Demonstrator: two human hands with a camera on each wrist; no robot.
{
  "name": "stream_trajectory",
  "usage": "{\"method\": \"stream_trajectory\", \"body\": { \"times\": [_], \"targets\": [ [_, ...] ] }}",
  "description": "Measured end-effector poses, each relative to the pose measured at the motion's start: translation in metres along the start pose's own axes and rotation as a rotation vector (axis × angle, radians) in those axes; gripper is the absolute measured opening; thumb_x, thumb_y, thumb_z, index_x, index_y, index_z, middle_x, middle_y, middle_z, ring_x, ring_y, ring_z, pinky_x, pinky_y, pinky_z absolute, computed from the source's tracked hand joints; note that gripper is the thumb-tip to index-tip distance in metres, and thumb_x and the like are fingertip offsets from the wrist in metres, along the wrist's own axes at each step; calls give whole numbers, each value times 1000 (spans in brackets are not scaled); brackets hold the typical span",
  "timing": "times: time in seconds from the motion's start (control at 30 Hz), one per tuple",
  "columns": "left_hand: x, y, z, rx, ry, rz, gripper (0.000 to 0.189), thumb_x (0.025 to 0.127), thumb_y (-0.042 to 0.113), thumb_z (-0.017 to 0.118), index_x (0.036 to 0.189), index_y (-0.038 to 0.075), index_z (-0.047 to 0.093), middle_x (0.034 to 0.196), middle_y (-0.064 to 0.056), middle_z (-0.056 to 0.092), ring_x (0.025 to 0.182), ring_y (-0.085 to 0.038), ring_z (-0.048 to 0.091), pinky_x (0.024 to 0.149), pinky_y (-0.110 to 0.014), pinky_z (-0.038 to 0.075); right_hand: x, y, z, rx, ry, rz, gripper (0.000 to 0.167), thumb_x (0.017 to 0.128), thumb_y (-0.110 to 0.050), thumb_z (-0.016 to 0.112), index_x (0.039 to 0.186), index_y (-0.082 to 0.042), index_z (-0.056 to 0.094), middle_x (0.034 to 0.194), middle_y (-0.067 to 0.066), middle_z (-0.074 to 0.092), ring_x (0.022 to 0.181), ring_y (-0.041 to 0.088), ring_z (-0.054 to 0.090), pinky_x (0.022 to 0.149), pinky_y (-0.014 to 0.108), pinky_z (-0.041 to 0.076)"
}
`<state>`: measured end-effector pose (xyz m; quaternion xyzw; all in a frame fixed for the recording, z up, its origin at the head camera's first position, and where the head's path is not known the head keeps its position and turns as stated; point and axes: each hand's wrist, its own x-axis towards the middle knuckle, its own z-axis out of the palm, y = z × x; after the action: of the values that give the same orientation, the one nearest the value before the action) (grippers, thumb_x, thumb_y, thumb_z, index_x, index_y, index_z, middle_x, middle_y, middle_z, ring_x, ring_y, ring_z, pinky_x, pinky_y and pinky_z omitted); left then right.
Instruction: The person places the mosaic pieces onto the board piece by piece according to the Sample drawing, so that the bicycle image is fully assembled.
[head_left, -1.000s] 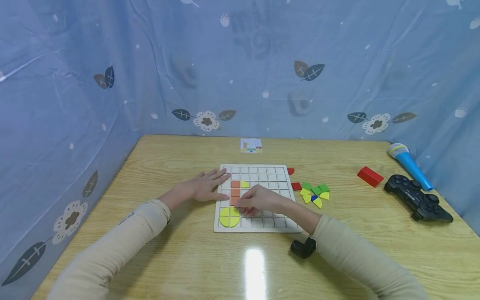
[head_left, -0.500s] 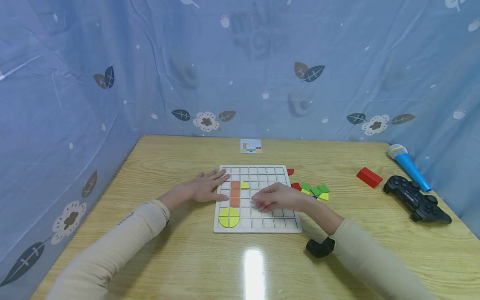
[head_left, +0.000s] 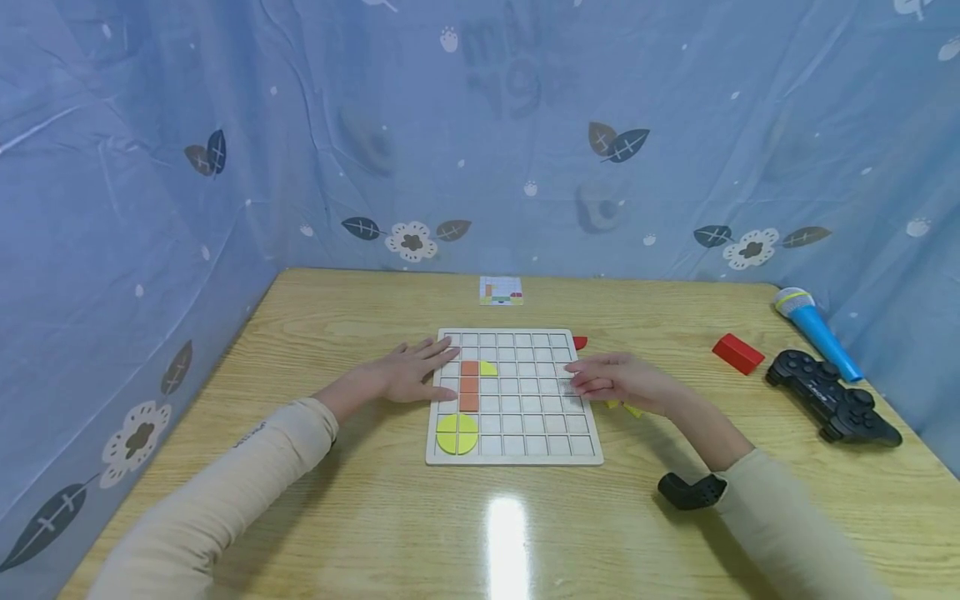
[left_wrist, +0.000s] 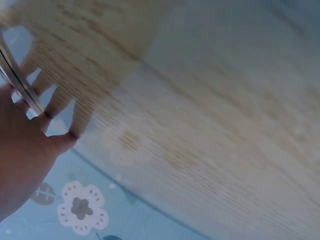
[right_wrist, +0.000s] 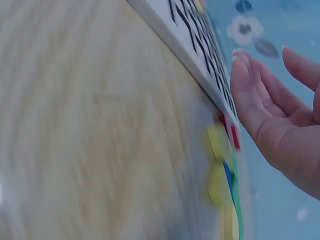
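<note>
A white grid board lies on the table. My left hand rests with spread fingers on its left edge. On the grid stand a column of orange squares, a yellow quarter-circle piece beside its top, and yellow quarters forming a full circle at the lower left. My right hand hovers over the board's right edge, fingers loosely bent, nothing between them. Loose yellow pieces show partly below it; the right wrist view shows yellow pieces, blurred, with green, blue and red ones.
A small pattern card lies behind the board. A red piece sits at its upper right edge. To the right are a red block, a black game controller and a blue microphone. Blue cloth walls the table's back and sides.
My right hand has moved right, from beside the yellow circle to over the loose pieces at the board's right edge, and its fingers have loosened. My left hand has stayed put.
</note>
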<state>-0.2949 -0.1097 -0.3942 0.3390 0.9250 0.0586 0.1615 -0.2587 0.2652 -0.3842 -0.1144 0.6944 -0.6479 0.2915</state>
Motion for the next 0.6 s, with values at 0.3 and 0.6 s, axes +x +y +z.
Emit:
{"method": "stream_trajectory", "body": {
  "times": [0.3,0.6],
  "targets": [
    [0,0,-1,9,4,3,84,92,67,38,155,20,7,159,-5,-1,143,-32,0,110,-59,3,-27,0,-43,-10,147,9,57,102,-18,47,142,17,26,117,13,59,104,16,62,92,30,48],
    [-1,2,-1,2,-1,0,84,92,67,38,155,20,8,159,-4,-1,143,-32,1,110,-59,4,-43,1,-68,-36,230,-23,62,103,-21,45,144,16,17,118,7,59,105,10,61,93,28,47]
  ]
}}
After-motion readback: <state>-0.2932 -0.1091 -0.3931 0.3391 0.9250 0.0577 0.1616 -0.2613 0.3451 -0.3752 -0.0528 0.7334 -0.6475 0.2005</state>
